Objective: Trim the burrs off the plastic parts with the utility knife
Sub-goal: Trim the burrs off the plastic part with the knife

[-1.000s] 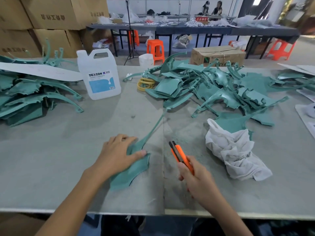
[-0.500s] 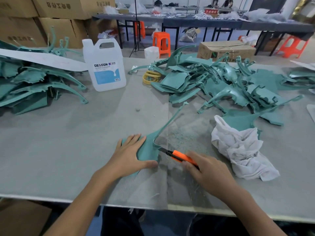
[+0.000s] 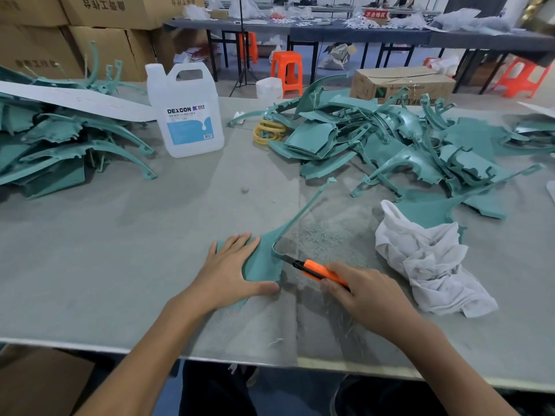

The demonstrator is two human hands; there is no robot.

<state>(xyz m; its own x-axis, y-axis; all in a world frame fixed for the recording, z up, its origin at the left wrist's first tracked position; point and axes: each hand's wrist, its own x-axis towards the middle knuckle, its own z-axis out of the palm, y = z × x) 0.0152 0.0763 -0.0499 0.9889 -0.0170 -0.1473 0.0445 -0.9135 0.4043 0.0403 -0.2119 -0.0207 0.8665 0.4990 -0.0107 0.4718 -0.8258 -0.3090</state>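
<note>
1. Grey work table (image 3: 120, 265) is filling the view, with cardboard boxes (image 3: 99, 40) and an orange stool (image 3: 286, 70) standing beyond its far edge.
2. Teal offcuts are lying heaped at ten o'clock (image 3: 60, 145) and two o'clock (image 3: 405, 139); a white jug (image 3: 189, 115) is standing at eleven.
3. A crumpled white rag (image 3: 429, 265) is crowding the three o'clock side, near the right hand (image 3: 366, 292).
4. The left hand (image 3: 231, 274), fingers spread flat, is pressing the plastic part (image 3: 264, 259) down near the middle of the table.
5. The right hand's curled fingers are gripping the utility knife (image 3: 318, 270), blade touching the part's right edge.
6. Bare surface is stretching toward nine o'clock; the table's near edge (image 3: 90, 345) is crossing under both forearms at six.
</note>
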